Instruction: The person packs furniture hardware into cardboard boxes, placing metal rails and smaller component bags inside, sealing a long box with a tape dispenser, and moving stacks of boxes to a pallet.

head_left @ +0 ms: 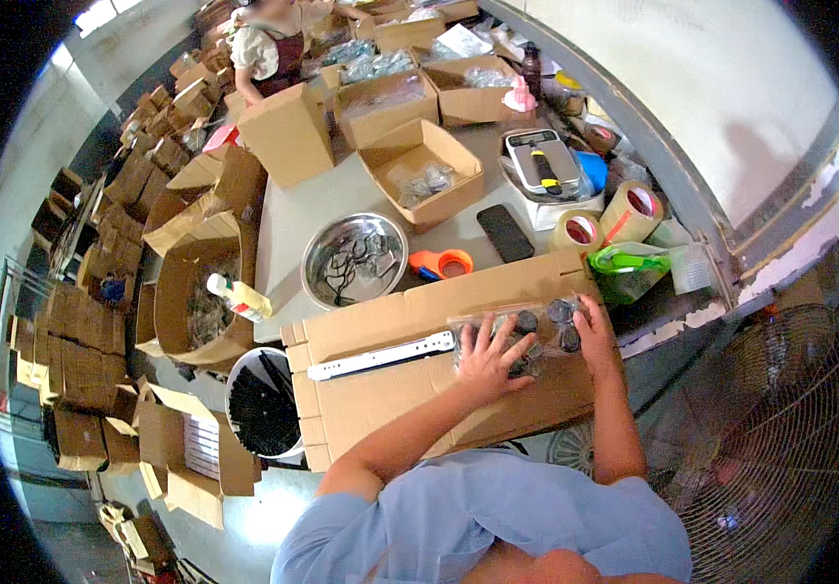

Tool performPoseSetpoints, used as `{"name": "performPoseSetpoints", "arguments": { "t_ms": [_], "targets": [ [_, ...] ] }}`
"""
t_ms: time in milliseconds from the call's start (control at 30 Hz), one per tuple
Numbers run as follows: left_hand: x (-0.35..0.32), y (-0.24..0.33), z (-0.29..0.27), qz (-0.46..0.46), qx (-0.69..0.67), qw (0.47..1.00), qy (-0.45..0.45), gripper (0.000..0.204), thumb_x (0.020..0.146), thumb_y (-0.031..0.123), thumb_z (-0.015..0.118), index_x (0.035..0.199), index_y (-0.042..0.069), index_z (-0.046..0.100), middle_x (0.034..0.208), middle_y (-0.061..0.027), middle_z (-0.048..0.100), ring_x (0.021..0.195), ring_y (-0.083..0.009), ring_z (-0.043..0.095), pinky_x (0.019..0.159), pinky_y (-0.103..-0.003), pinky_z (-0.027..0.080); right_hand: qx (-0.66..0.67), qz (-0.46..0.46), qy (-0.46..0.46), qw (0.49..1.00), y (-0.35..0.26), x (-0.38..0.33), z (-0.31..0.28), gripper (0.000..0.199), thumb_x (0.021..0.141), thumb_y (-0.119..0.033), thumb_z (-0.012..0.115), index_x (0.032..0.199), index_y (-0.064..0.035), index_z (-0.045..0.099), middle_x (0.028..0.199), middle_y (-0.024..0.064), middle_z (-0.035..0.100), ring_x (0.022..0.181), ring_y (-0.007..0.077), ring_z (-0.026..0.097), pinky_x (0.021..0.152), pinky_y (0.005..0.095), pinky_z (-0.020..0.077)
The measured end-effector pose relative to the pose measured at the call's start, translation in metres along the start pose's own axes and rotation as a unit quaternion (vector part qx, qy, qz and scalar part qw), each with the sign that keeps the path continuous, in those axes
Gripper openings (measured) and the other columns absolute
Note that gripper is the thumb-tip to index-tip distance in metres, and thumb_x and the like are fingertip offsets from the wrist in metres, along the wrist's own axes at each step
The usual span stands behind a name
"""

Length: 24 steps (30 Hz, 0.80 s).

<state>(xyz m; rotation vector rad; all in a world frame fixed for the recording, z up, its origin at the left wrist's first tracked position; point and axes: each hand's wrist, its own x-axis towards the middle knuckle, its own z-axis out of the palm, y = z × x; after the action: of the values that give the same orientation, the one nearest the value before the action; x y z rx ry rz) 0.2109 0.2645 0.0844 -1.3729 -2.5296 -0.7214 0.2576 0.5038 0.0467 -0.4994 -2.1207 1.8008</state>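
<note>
Head view: a clear plastic bag [526, 336] of dark round parts lies flat on a cardboard sheet [390, 389] at the bench's near edge, apparently so both hands can press it smooth. The left hand [485, 358] spreads open fingers on its left half; the right hand [595, 326] pins the right end, fingers flat, gripping nothing. The bag's long axis runs left-right along that edge.

Bag [522, 336] contents under hands, unclear

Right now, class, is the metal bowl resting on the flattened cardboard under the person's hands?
No, the metal bowl sits on the grey table, just beyond the far edge of the flattened cardboard.
</note>
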Motion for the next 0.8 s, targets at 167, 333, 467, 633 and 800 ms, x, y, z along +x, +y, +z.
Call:
{"name": "performPoseSetpoints", "arguments": {
  "t_ms": [167,333,467,633,800],
  "targets": [
    [-0.008,-0.025,0.028,-0.062,0.121,0.983,-0.122,0.072,0.077,0.067,0.047,0.136,0.027,0.039,0.149,-0.0059,0.021,0.136,-0.0360,0.015,0.099,-0.070,0.014,-0.351,-0.133,-0.009,0.927,0.051,0.007,0.022,0.035,0.092,-0.016,0.047,0.120,0.0042,0.048,0.121,0.0220,0.048,0.114,0.0375,0.043,0.099,0.0437,0.0331],
    [0.006,-0.066,0.014,-0.143,0.058,0.987,-0.040,0.074,0.076,0.059,0.055,0.135,0.018,0.037,0.148,-0.0121,0.021,0.135,-0.0329,0.019,0.102,-0.066,0.014,-0.305,-0.109,0.022,0.946,0.063,0.006,0.023,0.035,0.093,-0.019,0.047,0.121,0.0014,0.049,0.125,0.0207,0.046,0.116,0.0356,0.042,0.100,0.0441,0.0323],
    [0.016,-0.208,-0.017,-0.304,0.140,0.941,0.040,0.062,0.072,0.020,0.061,0.130,0.010,0.040,0.140,-0.0114,0.033,0.132,-0.0314,0.027,0.104,-0.057,0.022,-0.228,-0.131,0.050,0.963,0.102,0.012,-0.003,0.036,0.094,-0.022,0.046,0.124,-0.0024,0.048,0.126,0.0165,0.046,0.119,0.0330,0.041,0.103,0.0417,0.0310],
    [-0.001,-0.311,-0.062,-0.308,0.257,0.908,-0.121,0.063,0.080,0.019,0.055,0.138,0.012,0.031,0.146,-0.0043,0.028,0.137,-0.0263,0.018,0.107,-0.057,0.017,-0.092,-0.049,0.094,0.990,0.060,0.011,0.017,0.040,0.096,-0.032,0.044,0.122,-0.0021,0.050,0.113,0.0076,0.047,0.107,0.0208,0.045,0.097,0.0324,0.0335],
    [0.009,-0.353,-0.046,-0.337,0.231,0.899,-0.155,0.039,0.081,0.017,0.052,0.119,0.008,0.054,0.123,-0.0124,0.056,0.119,-0.0266,0.049,0.109,-0.051,0.017,-0.307,-0.185,0.071,0.931,-0.034,0.020,0.065,0.028,0.094,-0.024,0.048,0.107,-0.0004,0.053,0.106,0.0097,0.050,0.102,0.0201,0.048,0.090,0.0321,0.0381]
  ]
}}
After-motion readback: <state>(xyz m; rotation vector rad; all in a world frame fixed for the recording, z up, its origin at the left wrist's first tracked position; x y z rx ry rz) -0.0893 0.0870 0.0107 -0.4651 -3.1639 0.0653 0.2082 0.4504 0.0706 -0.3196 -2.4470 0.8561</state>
